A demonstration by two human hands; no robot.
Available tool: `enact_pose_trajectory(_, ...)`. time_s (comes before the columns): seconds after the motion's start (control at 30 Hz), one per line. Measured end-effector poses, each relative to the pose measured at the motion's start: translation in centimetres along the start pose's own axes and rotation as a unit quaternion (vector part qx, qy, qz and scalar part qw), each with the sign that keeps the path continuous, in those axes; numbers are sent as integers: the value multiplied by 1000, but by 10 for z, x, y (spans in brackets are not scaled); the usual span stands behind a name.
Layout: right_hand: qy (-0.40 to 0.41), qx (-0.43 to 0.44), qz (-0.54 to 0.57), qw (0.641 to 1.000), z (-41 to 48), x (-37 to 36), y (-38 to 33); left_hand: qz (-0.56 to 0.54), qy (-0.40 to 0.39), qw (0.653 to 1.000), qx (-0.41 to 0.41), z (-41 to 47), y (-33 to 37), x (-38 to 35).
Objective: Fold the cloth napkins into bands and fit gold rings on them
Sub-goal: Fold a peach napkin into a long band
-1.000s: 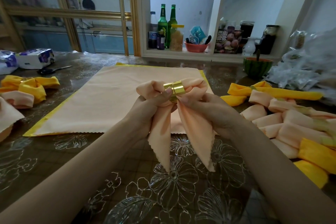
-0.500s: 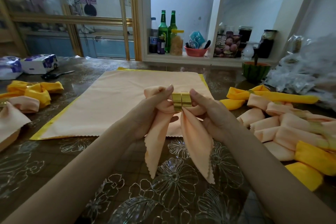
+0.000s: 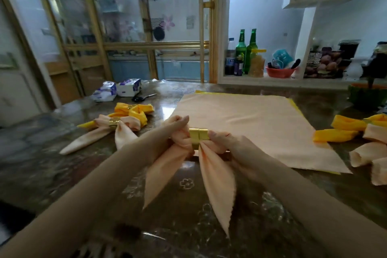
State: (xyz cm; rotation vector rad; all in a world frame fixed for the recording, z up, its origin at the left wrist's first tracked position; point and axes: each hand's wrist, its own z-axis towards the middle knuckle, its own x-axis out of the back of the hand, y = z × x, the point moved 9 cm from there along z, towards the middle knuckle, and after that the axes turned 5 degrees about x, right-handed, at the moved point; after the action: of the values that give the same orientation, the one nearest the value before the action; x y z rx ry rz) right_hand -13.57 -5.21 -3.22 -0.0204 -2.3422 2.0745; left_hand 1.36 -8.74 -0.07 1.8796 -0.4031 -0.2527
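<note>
Since 0.5 s ago: view swung up and left. Both hands and their work now sit at frame centre, and a finished peach napkin (image 3: pixel 125 132) has come fully into view at mid left.

Counts:
- 2 rings: one gold ring (image 3: pixel 198 135) on the held peach napkin (image 3: pixel 215 178), and a second ring (image 3: pixel 114 123) on the finished one.
- 2 green bottles (image 3: pixel 240 48), 2 tissue packs (image 3: pixel 129 87), 1 pair of scissors (image 3: pixel 142 97).
- 1 flat peach cloth (image 3: pixel 251 130) lying on a yellow cloth (image 3: pixel 294 104).
- Folded napkins (image 3: pixel 335 135) at the right edge are cut by the frame, so not counted.

Containers: red bowl (image 3: pixel 279 72) on the shelf, upper right, holds a blue packet and dark-handled tools.

Left hand (image 3: pixel 167 138) grips the napkin's left loop, fingers curled round it. Right hand (image 3: pixel 230 146) pinches the right loop, thumb tip against the gold ring.

Held napkin is over the table (image 3: pixel 62 174). Its two pointed tails spread apart and point to the lower edge of frame; long axis runs top to bottom.
</note>
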Motion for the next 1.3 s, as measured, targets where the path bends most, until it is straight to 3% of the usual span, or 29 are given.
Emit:
enact_pose_trajectory(0.17, -38, -14, -17, 999, 25, -117, 7, -17, 139, 989, -44, -43, -22, 123)
enact_pose_trajectory(0.3, -54, -6, -28, 998, 43, -194, 17, -1, 230, 973, -23, -60, -42, 197)
enact_pose_trajectory(0.4, -39, 34, -34, 998, 59, -224, 13, 28, 289, 957, 22, -64, -49, 226)
enact_pose_trajectory(0.5, 1, 90, -30, 995, 67, -237, 5, 60, 362, 930, -16, -58, -40, 256)
enact_pose_trajectory(0.63, 59, 169, -166, 970, 67, -237, 4, 210, 350, 913, -5, -40, -34, 253)
enact_pose_trajectory(0.77, 53, 189, -192, 962, 74, -245, 4, 442, 307, 841, 46, -31, -53, 245)
enact_pose_trajectory(0.93, 52, 135, -129, 981, 76, -242, 10, 433, 402, 807, 2, -36, -51, 264)
enact_pose_trajectory(1.1, 75, 113, -73, 988, 71, -221, 8, 450, 457, 767, 27, -32, -48, 258)
enact_pose_trajectory(1.2, 97, 108, -55, 988, 72, -204, 8, 484, 468, 738, 43, -21, -42, 250)
enact_pose_trajectory(1.3, 107, 89, -15, 990, 71, -193, 11, 508, 440, 737, 69, -15, -46, 246)
